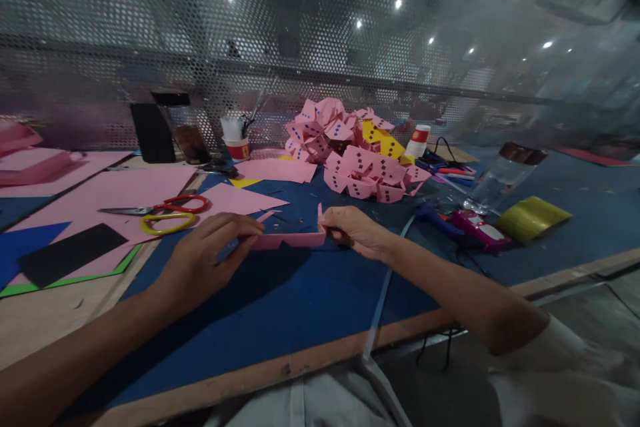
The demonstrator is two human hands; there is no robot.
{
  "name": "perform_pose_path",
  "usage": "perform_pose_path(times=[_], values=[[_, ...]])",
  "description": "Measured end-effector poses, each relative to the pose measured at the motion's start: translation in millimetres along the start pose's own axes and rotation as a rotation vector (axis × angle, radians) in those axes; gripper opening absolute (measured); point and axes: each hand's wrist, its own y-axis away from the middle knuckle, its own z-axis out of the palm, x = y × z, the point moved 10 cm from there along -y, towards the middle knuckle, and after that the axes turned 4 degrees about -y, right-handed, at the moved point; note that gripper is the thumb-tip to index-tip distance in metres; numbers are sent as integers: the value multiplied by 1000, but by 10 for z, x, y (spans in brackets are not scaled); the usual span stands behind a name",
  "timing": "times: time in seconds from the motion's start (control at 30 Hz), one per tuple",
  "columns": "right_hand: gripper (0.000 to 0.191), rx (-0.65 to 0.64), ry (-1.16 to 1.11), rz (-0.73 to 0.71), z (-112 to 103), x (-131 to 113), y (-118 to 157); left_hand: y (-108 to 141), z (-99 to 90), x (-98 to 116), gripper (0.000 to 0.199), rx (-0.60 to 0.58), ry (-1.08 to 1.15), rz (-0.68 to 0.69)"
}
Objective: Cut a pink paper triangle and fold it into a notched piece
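A folded pink paper strip (295,239) is held level over the blue table surface (320,300), with a notch in its lower edge and both ends bent up and back. My left hand (213,253) pinches its left end between thumb and fingers. At the strip's right end, my right hand (350,229) is closed on the upright corner. Behind it sits a heap of folded pink paper pieces (365,170) with dark and blue dots, with a yellow dotted piece (385,141) among them.
Scissors (170,211) with red and yellow handles lie on pink sheets (100,197) at left. Paper cups (237,147), a jar (187,130) and a perforated metal screen (300,47) are behind. At right are a clear bottle (507,177), a pink tool (480,230) and yellow tape (533,219).
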Motion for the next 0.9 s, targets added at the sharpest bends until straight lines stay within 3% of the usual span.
perform_pose_path(times=[0.3,0.53,0.63,0.73,0.9], values=[[24,-22,23,-23,34,-21,7,20,22,73,14,-2,-56,86],[32,-33,188,-46,-10,-21,-44,-23,57,-155,18,-58,80,-115],[31,-18,291,-102,-73,-61,-75,-24,115,-247,19,-99,161,-187],[20,85,383,-185,-198,-145,-78,-12,148,-298,21,-116,203,-224],[18,256,601,-468,-247,-433,58,-4,160,-318,21,-128,211,-255]])
